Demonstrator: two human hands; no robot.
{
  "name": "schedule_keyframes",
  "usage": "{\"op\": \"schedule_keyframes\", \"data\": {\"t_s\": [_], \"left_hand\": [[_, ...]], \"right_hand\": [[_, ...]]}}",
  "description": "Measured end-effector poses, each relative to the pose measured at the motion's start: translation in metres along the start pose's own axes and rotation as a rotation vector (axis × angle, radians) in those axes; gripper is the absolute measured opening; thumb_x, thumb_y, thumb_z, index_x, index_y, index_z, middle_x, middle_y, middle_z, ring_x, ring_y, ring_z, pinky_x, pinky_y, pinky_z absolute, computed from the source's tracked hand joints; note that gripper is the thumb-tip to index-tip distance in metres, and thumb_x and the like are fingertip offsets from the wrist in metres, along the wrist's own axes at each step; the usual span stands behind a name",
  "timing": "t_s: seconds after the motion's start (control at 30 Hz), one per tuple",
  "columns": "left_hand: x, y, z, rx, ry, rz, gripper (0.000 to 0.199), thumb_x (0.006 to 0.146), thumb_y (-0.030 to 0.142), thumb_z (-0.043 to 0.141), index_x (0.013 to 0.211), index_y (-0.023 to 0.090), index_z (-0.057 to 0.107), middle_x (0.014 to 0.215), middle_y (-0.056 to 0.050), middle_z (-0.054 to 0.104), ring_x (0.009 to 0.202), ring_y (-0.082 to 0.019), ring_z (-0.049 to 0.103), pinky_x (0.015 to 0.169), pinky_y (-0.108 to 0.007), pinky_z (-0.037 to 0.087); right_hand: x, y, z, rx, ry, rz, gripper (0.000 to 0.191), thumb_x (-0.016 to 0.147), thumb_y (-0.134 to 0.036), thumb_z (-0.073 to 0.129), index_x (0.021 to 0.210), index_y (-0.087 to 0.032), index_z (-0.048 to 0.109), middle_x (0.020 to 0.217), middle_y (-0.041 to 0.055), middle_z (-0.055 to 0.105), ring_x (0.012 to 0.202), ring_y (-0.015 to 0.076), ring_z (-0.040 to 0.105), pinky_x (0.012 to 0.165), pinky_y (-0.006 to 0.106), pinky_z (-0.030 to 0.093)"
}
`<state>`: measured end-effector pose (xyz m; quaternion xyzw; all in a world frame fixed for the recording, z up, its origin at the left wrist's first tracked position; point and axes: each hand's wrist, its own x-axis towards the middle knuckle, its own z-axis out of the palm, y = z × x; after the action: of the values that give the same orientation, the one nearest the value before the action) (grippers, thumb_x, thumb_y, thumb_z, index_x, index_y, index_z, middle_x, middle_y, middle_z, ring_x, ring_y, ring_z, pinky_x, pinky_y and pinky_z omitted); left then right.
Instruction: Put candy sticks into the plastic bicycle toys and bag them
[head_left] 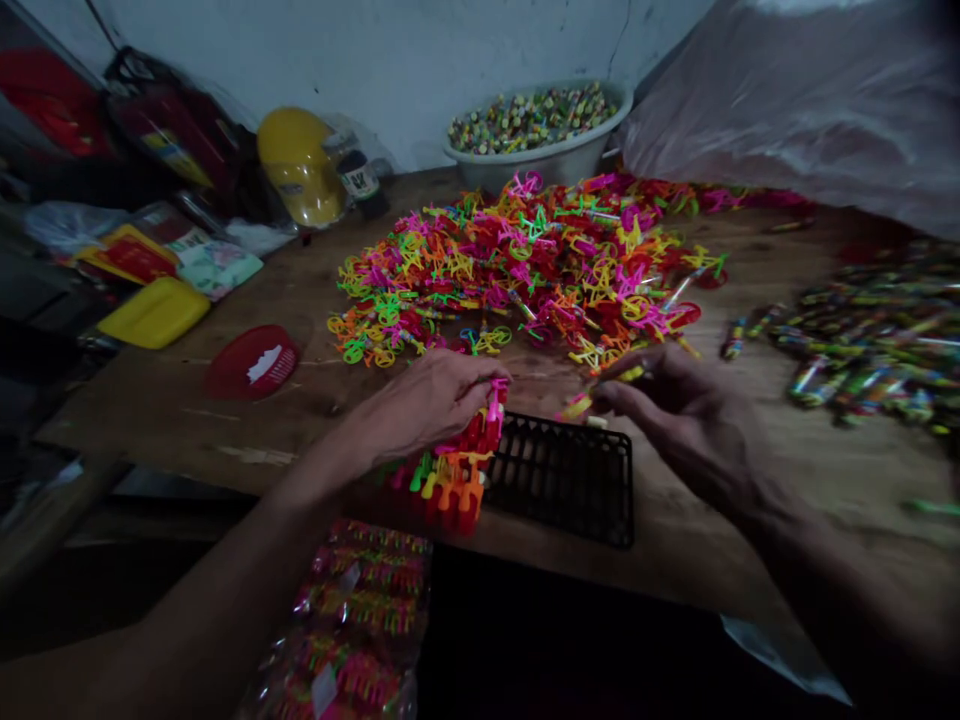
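Note:
My left hand is closed on a pink plastic piece at the left part of a black slotted rack. Below its fingers, a row of colourful plastic pieces in green, yellow, orange and red stands at the rack's left end. To the right, my right hand pinches a small yellow piece just above the rack's back right edge. Behind both hands lies a big heap of bright plastic toys; many are shaped like little bicycles.
A grey basin of small pieces stands by the wall. Wrapped tubes lie at right, a red basket and yellow tray at left. A yellow helmet is behind. Packed bags sit below the table edge.

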<state>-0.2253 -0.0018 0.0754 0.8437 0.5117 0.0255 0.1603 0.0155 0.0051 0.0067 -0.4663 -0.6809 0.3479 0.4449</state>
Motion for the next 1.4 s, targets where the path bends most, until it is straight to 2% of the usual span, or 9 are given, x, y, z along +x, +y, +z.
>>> {"op": "schedule_keyframes", "data": {"t_s": [0.1, 0.3, 0.43, 0.53, 0.67, 0.73, 0.83, 1.07, 1.4], "left_hand": [[0.001, -0.002, 0.01, 0.011, 0.043, 0.01, 0.038, 0.089, 0.017, 0.036, 0.116, 0.024, 0.062, 0.101, 0.0, 0.07, 0.092, -0.015, 0.062, 0.087, -0.031, 0.045], [0.001, 0.001, 0.026, 0.06, 0.155, -0.031, 0.04, 0.088, 0.018, 0.035, 0.115, 0.024, 0.063, 0.105, 0.0, 0.069, 0.094, -0.017, 0.059, 0.096, -0.037, 0.04], [0.001, 0.001, 0.027, 0.059, 0.159, -0.022, 0.041, 0.088, 0.016, 0.033, 0.12, 0.021, 0.06, 0.114, -0.001, 0.066, 0.101, -0.017, 0.059, 0.101, -0.04, 0.036], [-0.001, 0.004, 0.023, 0.077, 0.193, 0.001, 0.039, 0.09, 0.022, 0.035, 0.122, 0.018, 0.057, 0.13, -0.003, 0.057, 0.123, -0.021, 0.047, 0.108, -0.043, 0.028], [-0.006, 0.009, 0.022, 0.177, 0.305, -0.035, 0.038, 0.092, 0.035, 0.04, 0.124, 0.02, 0.055, 0.139, -0.003, 0.049, 0.137, -0.027, 0.029, 0.114, -0.048, 0.012], [-0.006, 0.009, 0.027, 0.175, 0.272, -0.011, 0.037, 0.095, 0.032, 0.035, 0.122, 0.018, 0.055, 0.133, -0.004, 0.054, 0.13, -0.025, 0.039, 0.111, -0.046, 0.019], [-0.003, 0.007, 0.037, 0.131, 0.22, -0.013, 0.036, 0.096, 0.027, 0.03, 0.116, 0.017, 0.058, 0.119, -0.005, 0.063, 0.112, -0.023, 0.054, 0.101, -0.042, 0.029], [0.0, 0.006, 0.044, 0.084, 0.298, -0.053, 0.034, 0.093, 0.022, 0.032, 0.112, 0.017, 0.06, 0.111, -0.005, 0.066, 0.105, -0.021, 0.057, 0.095, -0.04, 0.03], [0.0, -0.002, 0.049, 0.092, 0.342, -0.004, 0.031, 0.091, 0.022, 0.034, 0.106, 0.018, 0.061, 0.11, -0.003, 0.067, 0.103, -0.019, 0.058, 0.096, -0.039, 0.029]], "right_hand": [[-0.031, 0.006, 0.012, 0.095, -0.109, 0.082, 0.013, 0.085, -0.031, 0.059, 0.091, -0.02, 0.062, 0.079, 0.0014, 0.065, 0.07, 0.0155, 0.061, 0.06, 0.028, 0.047], [-0.053, 0.013, 0.012, -0.437, -0.219, -0.21, 0.01, 0.086, -0.021, 0.057, 0.094, -0.019, 0.062, 0.097, 0.0067, 0.064, 0.092, 0.0217, 0.054, 0.08, 0.037, 0.043], [-0.059, 0.011, 0.009, -0.776, -0.255, -0.222, 0.023, 0.084, -0.022, 0.058, 0.107, -0.02, 0.061, 0.108, 0.01, 0.06, 0.099, 0.0278, 0.047, 0.084, 0.044, 0.038], [-0.059, 0.011, 0.009, -0.872, -0.307, -0.243, 0.025, 0.085, -0.018, 0.053, 0.109, -0.021, 0.061, 0.104, 0.0107, 0.06, 0.094, 0.0281, 0.046, 0.081, 0.044, 0.038], [-0.054, 0.014, 0.003, -0.711, -0.417, -0.273, 0.028, 0.082, -0.013, 0.052, 0.107, -0.02, 0.061, 0.103, 0.0117, 0.058, 0.091, 0.0255, 0.05, 0.078, 0.04, 0.042], [-0.052, 0.014, 0.001, -0.601, -0.403, -0.293, 0.026, 0.083, -0.014, 0.051, 0.107, -0.021, 0.059, 0.104, 0.011, 0.059, 0.091, 0.0239, 0.054, 0.076, 0.037, 0.045], [-0.055, 0.006, 0.005, -0.479, -0.24, -0.313, 0.023, 0.088, -0.016, 0.047, 0.107, -0.022, 0.056, 0.096, 0.0092, 0.063, 0.081, 0.0202, 0.06, 0.067, 0.032, 0.048], [-0.076, -0.011, 0.052, -0.143, -0.122, -0.146, 0.025, 0.08, -0.009, 0.049, 0.101, -0.019, 0.06, 0.084, 0.0032, 0.065, 0.075, 0.016, 0.061, 0.064, 0.028, 0.048], [-0.075, -0.01, 0.08, -0.241, -0.148, -0.099, 0.015, 0.083, -0.016, 0.052, 0.07, -0.021, 0.057, 0.065, -0.0012, 0.056, 0.071, 0.0168, 0.046, 0.072, 0.034, 0.034]]}}
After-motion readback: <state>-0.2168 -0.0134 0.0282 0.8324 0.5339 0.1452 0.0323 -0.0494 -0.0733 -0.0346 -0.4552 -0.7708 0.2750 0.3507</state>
